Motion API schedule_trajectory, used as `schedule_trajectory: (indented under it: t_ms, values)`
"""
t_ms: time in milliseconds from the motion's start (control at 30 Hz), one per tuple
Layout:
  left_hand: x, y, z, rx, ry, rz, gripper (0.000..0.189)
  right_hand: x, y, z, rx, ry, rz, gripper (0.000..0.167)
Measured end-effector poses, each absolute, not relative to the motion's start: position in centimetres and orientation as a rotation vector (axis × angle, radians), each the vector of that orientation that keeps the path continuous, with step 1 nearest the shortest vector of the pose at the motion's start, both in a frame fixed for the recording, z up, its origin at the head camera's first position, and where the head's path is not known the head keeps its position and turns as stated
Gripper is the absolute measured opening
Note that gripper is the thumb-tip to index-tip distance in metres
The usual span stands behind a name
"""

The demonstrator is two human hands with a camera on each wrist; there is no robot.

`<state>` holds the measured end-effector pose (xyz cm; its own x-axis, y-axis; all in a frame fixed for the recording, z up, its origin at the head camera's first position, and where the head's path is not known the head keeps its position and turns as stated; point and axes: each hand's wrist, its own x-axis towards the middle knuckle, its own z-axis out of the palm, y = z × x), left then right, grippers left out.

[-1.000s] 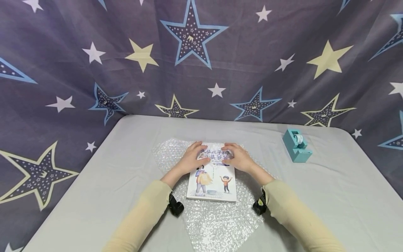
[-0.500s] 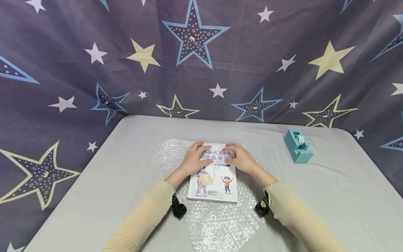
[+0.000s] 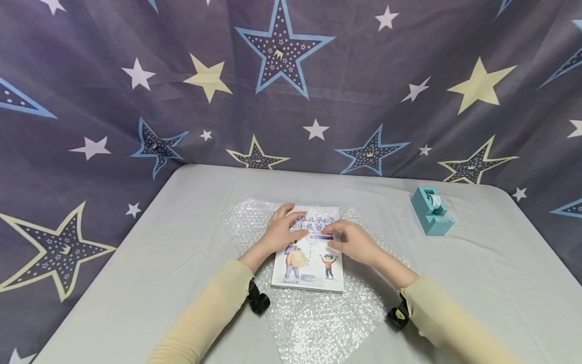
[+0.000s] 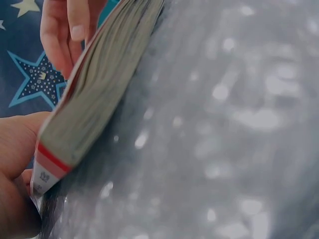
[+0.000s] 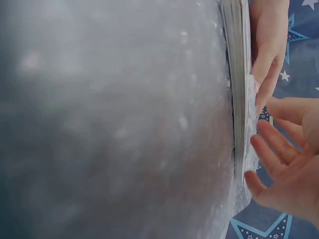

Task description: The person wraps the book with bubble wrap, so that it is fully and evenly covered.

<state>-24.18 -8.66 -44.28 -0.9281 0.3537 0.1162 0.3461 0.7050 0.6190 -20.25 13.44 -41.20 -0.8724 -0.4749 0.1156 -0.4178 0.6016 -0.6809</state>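
Note:
A white-covered book point(image 3: 313, 270) with cartoon figures lies face up on a sheet of bubble wrap point(image 3: 323, 323). A flap of the wrap point(image 5: 252, 117) is folded over the top part of the cover, as the right wrist view shows. My left hand point(image 3: 279, 233) rests on the book's upper left, thumb and fingers spread over the cover and flap. The right hand point(image 3: 356, 242) hovers by the book's right edge, fingers loosely bent and apart from the cover in the right wrist view. The book's page edges point(image 4: 107, 69) show in the left wrist view.
A teal tape dispenser point(image 3: 432, 212) with a clear roll stands at the table's back right. The table point(image 3: 191, 242) has a light grey cloth. Behind it hangs a dark curtain point(image 3: 318, 60) printed with stars.
My right hand has lifted from the book's upper right and moved right and toward me. The left hand stays on the book; book and wrap lie as before.

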Motion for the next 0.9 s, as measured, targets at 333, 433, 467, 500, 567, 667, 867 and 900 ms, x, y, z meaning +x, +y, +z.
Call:
schedule_trajectory:
  t_ms: [333, 433, 467, 500, 567, 667, 867, 900]
  values:
    - [-24.1, -8.7, -44.4, 0.606, 2.881, 1.056, 0.051, -17.3, 14.7, -40.7, -0.943, 2.647, -1.106, 0.025]
    - [-24.1, -8.7, -44.3, 0.601, 2.879, 1.056, 0.051, -16.5, 14.8, -40.8, -1.034, 2.632, -1.082, 0.026]
    - [-24.1, -8.7, -44.3, 0.599, 2.879, 1.054, 0.051, -16.2, 14.9, -40.8, -1.061, 2.626, -1.069, 0.026]
    - [-24.1, -8.7, -44.3, 0.597, 2.878, 1.051, 0.052, -15.9, 14.9, -40.9, -1.084, 2.617, -1.06, 0.026]
    - [-24.1, -8.7, -44.2, 0.592, 2.877, 1.048, 0.052, -15.4, 14.9, -40.8, -1.128, 2.615, -1.018, 0.027]
    - [-24.1, -8.7, -44.2, 0.594, 2.878, 1.042, 0.051, -14.6, 14.9, -40.8, -1.173, 2.584, -0.97, 0.029]
    - [-24.0, -8.7, -44.0, 0.612, 2.878, 1.051, 0.05, -12.9, 14.8, -40.4, -1.24, 2.504, -0.939, 0.028]
    - [-24.0, -8.7, -43.9, 0.612, 2.875, 1.056, 0.05, -12.6, 14.8, -40.3, -1.247, 2.48, -0.943, 0.028]
